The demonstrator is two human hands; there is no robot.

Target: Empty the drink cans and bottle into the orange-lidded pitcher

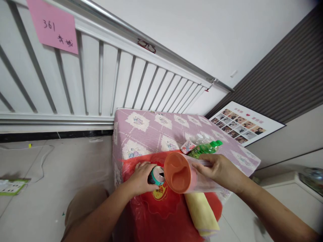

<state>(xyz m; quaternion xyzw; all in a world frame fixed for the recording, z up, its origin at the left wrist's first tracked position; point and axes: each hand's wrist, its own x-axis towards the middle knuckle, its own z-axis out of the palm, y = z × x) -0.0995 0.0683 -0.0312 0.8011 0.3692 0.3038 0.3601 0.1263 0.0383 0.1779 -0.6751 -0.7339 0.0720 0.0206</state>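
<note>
My left hand point(141, 179) is wrapped around a dark drinks can point(158, 174) with a teal band, its opened top turned up and toward the right. My right hand point(218, 169) grips a clear plastic pitcher point(205, 181) with an orange top point(177, 173). The pitcher lies tilted on its side, orange end toward the can; the two are very close, and I cannot tell if they touch. Below them is a red wavy-edged plate point(161, 210) with a yellow design. A rolled yellow cloth point(203, 213) lies under the pitcher.
Red plastic sheeting point(141, 218) covers the near part of the flowered tablecloth point(141, 137). Green-labelled bottles point(204, 148) and a small pink printed packet point(188, 147) lie behind the pitcher. A white radiator point(108, 77) runs along the wall, with glasses point(146, 46) on top.
</note>
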